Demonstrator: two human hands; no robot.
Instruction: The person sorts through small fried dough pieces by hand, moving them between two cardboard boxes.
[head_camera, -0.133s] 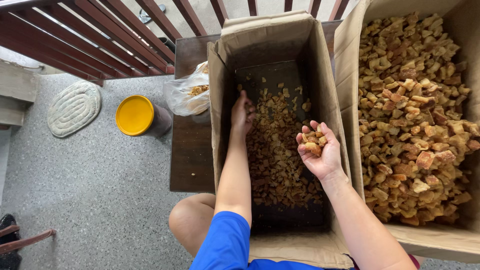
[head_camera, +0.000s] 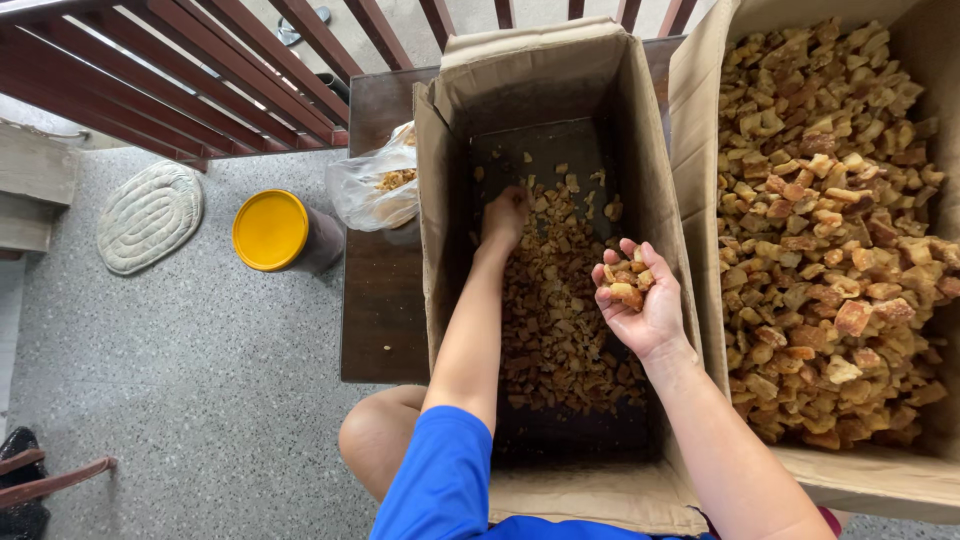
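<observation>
So there are 2 cardboard boxes side by side on a dark wooden surface (head_camera: 385, 320): the big box on the right (head_camera: 700, 120) is heaped nearly full with chunky tan and brown pieces (head_camera: 830, 230), and the taller middle box (head_camera: 440, 200) only has a thin layer of smaller pieces (head_camera: 560, 320) over its dark bottom. Both arms go down into that middle box. The left hand (head_camera: 505, 218) is the deeper one, fingers curled down and touching the loose pieces at the far end of the layer, though I can't tell if they've closed on any. The right hand (head_camera: 640, 295) sits higher, palm up near the wall shared with the full box, fingers cupped half open around a small handful of chunks (head_camera: 625, 278). So the layer lies straight below and ahead of the left fingers, and the full box is just beside the right hand. Off to the left there's a plastic bag (head_camera: 375, 185) and a yellow-lidded tub (head_camera: 272, 230) on the floor.
</observation>
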